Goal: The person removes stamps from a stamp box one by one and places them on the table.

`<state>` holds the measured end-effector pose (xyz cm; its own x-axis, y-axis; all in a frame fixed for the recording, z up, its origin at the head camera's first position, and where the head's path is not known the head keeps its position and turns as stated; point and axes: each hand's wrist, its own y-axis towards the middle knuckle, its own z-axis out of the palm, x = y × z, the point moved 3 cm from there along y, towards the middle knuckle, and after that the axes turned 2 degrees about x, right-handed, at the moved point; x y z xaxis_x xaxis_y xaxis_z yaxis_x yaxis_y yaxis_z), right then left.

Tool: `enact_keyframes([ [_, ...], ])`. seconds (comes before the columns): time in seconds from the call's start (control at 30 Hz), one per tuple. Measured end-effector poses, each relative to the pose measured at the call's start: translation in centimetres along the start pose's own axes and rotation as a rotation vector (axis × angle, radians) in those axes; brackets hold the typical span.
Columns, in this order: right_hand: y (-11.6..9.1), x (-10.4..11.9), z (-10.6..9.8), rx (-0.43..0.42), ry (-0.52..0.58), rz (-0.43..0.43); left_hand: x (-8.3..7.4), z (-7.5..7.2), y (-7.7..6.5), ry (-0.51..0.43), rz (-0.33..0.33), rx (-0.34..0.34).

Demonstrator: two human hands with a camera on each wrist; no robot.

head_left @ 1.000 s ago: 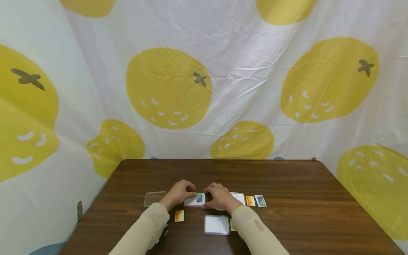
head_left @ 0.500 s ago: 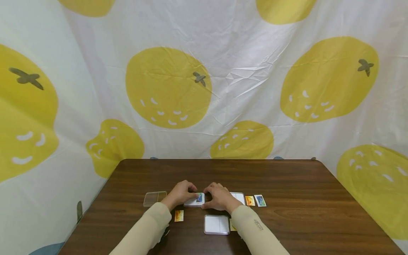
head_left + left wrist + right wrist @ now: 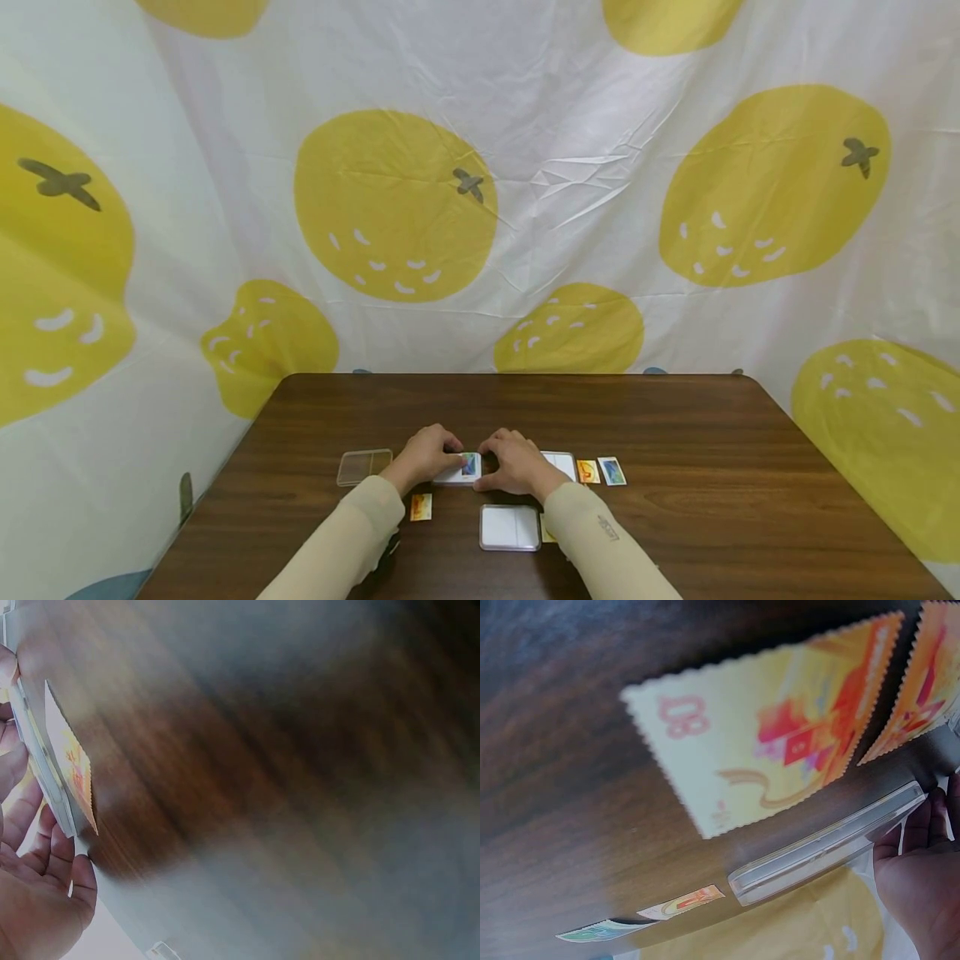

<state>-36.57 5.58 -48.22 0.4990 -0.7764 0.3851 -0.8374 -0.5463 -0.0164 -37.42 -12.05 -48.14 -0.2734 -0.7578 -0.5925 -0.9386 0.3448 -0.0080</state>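
Note:
In the head view a flat case with a white insert (image 3: 448, 478) lies between the two hands. A blue-green stamp (image 3: 470, 465) lies over its right part. My left hand (image 3: 429, 452) reaches in from the left, thumb and fingertips pinching at the stamp's left edge. Thumb and curled fingers of my right hand (image 3: 513, 462) hold the case's right end. In the left wrist view the case (image 3: 46, 761) shows edge-on between fingers, with the right hand (image 3: 45, 907) at its lower end. An orange stamp (image 3: 73, 761) lies close beside it there.
A clear lid (image 3: 364, 467) lies left. A case with white insert (image 3: 510, 528) lies in front, a yellow stamp (image 3: 548, 529) partly under the right sleeve. Behind the right hand stands another case (image 3: 561, 465), beside an orange stamp (image 3: 588, 472) and a blue stamp (image 3: 612, 472).
Over the last second the left hand shifts very slightly, its thumb farther over the blue-green stamp. The right hand and the other things stay in place.

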Motion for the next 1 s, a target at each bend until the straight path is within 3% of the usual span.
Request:
enact_keyframes([
  [1.0, -0.15, 0.13, -0.15, 0.005, 0.008, 0.006, -0.29, -0.17, -0.25, 0.006, 0.011, -0.017],
])
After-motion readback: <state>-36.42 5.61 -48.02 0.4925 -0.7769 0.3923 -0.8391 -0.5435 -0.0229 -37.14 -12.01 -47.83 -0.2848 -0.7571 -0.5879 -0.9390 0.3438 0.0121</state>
